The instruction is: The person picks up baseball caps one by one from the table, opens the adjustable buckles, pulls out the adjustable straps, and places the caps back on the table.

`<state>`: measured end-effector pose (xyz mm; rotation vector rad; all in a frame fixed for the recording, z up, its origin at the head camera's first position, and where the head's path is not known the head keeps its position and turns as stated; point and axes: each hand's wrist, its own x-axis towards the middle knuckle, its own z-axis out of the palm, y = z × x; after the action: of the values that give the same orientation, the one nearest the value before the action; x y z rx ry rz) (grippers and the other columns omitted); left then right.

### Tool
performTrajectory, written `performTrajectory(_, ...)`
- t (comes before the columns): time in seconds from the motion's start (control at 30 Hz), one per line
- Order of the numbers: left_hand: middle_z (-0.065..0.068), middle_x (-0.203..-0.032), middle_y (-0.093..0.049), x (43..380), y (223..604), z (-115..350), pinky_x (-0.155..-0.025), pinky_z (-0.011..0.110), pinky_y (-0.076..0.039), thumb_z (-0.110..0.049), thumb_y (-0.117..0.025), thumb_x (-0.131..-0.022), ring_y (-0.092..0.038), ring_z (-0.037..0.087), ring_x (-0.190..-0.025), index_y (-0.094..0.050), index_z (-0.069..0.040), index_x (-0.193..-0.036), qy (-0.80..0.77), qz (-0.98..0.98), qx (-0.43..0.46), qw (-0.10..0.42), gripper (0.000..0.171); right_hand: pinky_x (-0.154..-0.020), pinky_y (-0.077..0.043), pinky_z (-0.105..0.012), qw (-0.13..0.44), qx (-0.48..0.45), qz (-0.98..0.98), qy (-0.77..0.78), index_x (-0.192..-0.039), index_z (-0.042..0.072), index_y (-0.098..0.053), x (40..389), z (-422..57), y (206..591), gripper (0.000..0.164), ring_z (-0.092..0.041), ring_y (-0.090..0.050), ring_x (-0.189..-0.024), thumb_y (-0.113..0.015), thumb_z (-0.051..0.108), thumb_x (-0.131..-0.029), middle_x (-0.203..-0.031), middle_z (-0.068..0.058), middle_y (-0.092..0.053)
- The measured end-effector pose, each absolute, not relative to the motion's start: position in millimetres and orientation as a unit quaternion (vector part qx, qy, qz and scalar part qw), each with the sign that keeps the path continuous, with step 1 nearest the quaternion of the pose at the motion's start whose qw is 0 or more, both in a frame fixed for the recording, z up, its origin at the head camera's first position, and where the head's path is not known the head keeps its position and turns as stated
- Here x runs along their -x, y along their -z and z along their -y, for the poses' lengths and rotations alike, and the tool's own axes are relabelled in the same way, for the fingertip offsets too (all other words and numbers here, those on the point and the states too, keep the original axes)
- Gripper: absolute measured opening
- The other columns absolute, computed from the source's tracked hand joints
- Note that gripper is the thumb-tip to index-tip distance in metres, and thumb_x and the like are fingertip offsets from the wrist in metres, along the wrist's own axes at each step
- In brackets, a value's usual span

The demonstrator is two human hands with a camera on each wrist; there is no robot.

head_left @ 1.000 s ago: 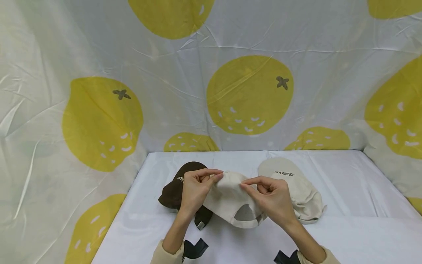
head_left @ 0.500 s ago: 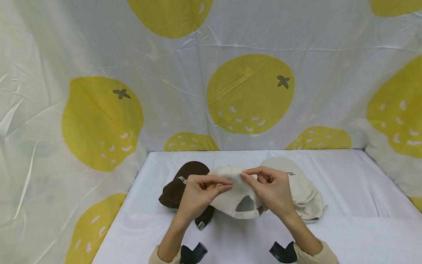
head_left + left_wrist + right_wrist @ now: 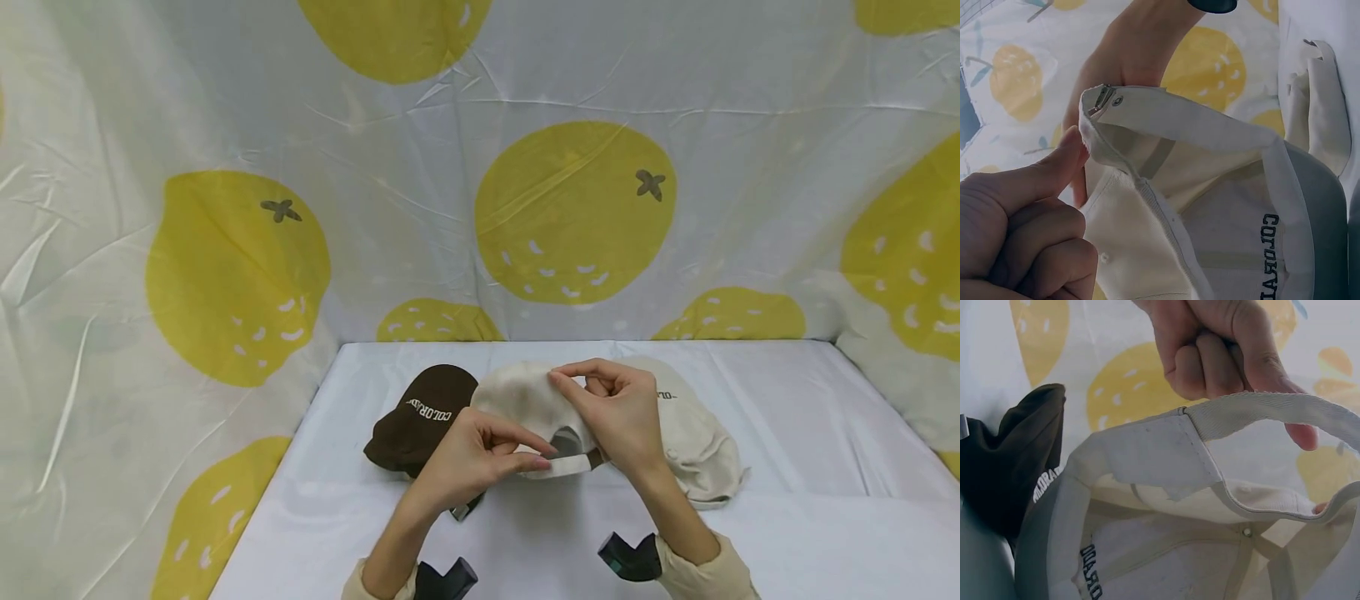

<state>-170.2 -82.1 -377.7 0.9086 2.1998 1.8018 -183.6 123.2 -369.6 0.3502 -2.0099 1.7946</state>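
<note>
A cream baseball cap is held above the table with its back opening and strap towards me. My left hand has thumb and index finger at that strap, pinching it; in the left wrist view the thumb presses the strap's edge. Higher up, my right hand pinches the crown between thumb and index finger. The cap's inside, a metal buckle and the dark lettering show in the left wrist view. Part of the cap is hidden behind my right hand.
A brown cap with white lettering lies at the left on the white-covered table. Another cream cap lies at the right, partly behind my right hand. Lemon-printed cloth hangs behind and beside the table.
My left hand has left the cap's crown and come down and right to the back strap. My right hand still pinches the crown and has risen a little, lifting the cap with it.
</note>
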Motion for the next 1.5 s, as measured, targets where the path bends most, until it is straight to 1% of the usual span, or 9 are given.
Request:
performTrajectory(0.2, -0.005, -0.049, -0.031, 169.5, 379.6, 76.6, -0.046, 0.021, -0.022, -0.011, -0.085, -0.085, -0.024, 0.002, -0.047, -0.083, -0.006, -0.093, -0.595, -0.742, -0.293, 0.094, 0.010, -0.035, -0.020, -0.021, 0.218, -0.115, 0.716, -0.653, -0.085, 0.009, -0.082, 185.3, -123.2, 371.7, 0.004, -0.003, -0.022, -0.039, -0.086, 0.011, -0.085, -0.043, 0.004, -0.029)
performTrajectory(0.4, -0.004, -0.050, -0.028, 169.1, 379.3, 75.0, -0.048, 0.022, -0.024, -0.010, -0.084, -0.086, -0.023, 0.003, -0.048, -0.083, -0.005, -0.093, -0.607, -0.732, -0.293, 0.096, 0.009, -0.037, -0.019, -0.021, 0.230, -0.114, 0.710, -0.656, -0.085, 0.009, -0.082, 187.0, -121.3, 373.3, 0.005, -0.003, -0.023, -0.039, -0.086, 0.010, -0.085, -0.043, 0.005, -0.030)
performTrajectory(0.7, -0.004, -0.050, -0.028, 167.9, 377.2, 75.5, -0.048, 0.022, -0.023, -0.010, -0.085, -0.084, -0.024, 0.005, -0.048, -0.083, -0.004, -0.091, -0.627, -0.723, -0.282, 0.072, 0.009, -0.036, -0.020, -0.022, 0.232, -0.116, 0.707, -0.658, -0.087, 0.008, -0.082, 188.9, -121.1, 375.6, 0.004, -0.005, -0.023, -0.038, -0.085, 0.011, -0.086, -0.043, 0.004, -0.030)
performTrajectory(0.93, -0.005, -0.049, -0.029, 168.0, 375.8, 78.6, -0.050, 0.020, -0.028, -0.006, -0.084, -0.085, -0.022, 0.005, -0.050, -0.082, 0.001, -0.093, -0.657, -0.698, -0.279, 0.065, 0.011, -0.040, -0.021, -0.022, 0.214, -0.105, 0.715, -0.657, -0.089, 0.009, -0.082, 191.9, -122.5, 377.1, 0.006, -0.004, -0.022, -0.042, -0.085, 0.014, -0.087, -0.046, 0.004, -0.028)
performTrajectory(1.07, -0.006, -0.049, -0.028, 169.2, 376.9, 79.1, -0.050, 0.021, -0.027, -0.005, -0.083, -0.085, -0.021, 0.004, -0.050, -0.081, 0.004, -0.094, -0.669, -0.687, -0.280, 0.047, 0.012, -0.041, -0.020, -0.022, 0.207, -0.107, 0.714, -0.661, -0.091, 0.009, -0.082, 193.8, -123.3, 377.3, 0.007, -0.004, -0.022, -0.045, -0.084, 0.015, -0.088, -0.049, 0.003, -0.028)
performTrajectory(1.2, 0.001, -0.047, -0.024, 170.1, 378.7, 79.0, -0.047, 0.025, -0.023, -0.001, -0.081, -0.086, -0.018, 0.007, -0.050, -0.079, 0.010, -0.093, -0.687, -0.667, -0.289, 0.017, 0.014, -0.040, -0.018, -0.025, 0.215, -0.122, 0.710, -0.660, -0.094, 0.009, -0.083, 193.4, -126.5, 375.7, 0.007, -0.007, -0.020, -0.045, -0.083, 0.013, -0.089, -0.050, 0.002, -0.027)
performTrajectory(1.27, 0.006, -0.046, -0.024, 170.2, 379.4, 79.3, -0.047, 0.025, -0.022, 0.000, -0.081, -0.086, -0.017, 0.008, -0.049, -0.078, 0.012, -0.093, -0.695, -0.658, -0.288, 0.004, 0.014, -0.041, -0.017, -0.027, 0.213, -0.128, 0.710, -0.658, -0.095, 0.009, -0.082, 192.4, -129.5, 374.2, 0.007, -0.009, -0.019, -0.045, -0.083, 0.012, -0.089, -0.050, 0.001, -0.026)
performTrajectory(1.37, 0.007, -0.046, -0.027, 170.2, 379.4, 80.4, -0.049, 0.020, -0.029, -0.001, -0.081, -0.086, -0.017, 0.009, -0.050, -0.078, 0.012, -0.093, -0.704, -0.654, -0.277, -0.011, 0.015, -0.045, -0.018, -0.030, 0.202, -0.134, 0.717, -0.653, -0.096, 0.009, -0.082, 190.7, -135.3, 371.4, 0.008, -0.013, -0.018, -0.047, -0.083, 0.011, -0.089, -0.051, 0.000, -0.025)
performTrajectory(1.5, 0.002, -0.048, -0.029, 170.5, 378.1, 82.0, -0.051, 0.019, -0.031, -0.002, -0.082, -0.086, -0.019, 0.009, -0.051, -0.078, 0.012, -0.095, -0.712, -0.652, -0.260, -0.030, 0.017, -0.046, -0.018, -0.033, 0.176, -0.149, 0.730, -0.643, -0.097, 0.009, -0.082, 188.1, -144.0, 366.7, 0.009, -0.015, -0.017, -0.048, -0.083, 0.010, -0.088, -0.053, -0.001, -0.023)
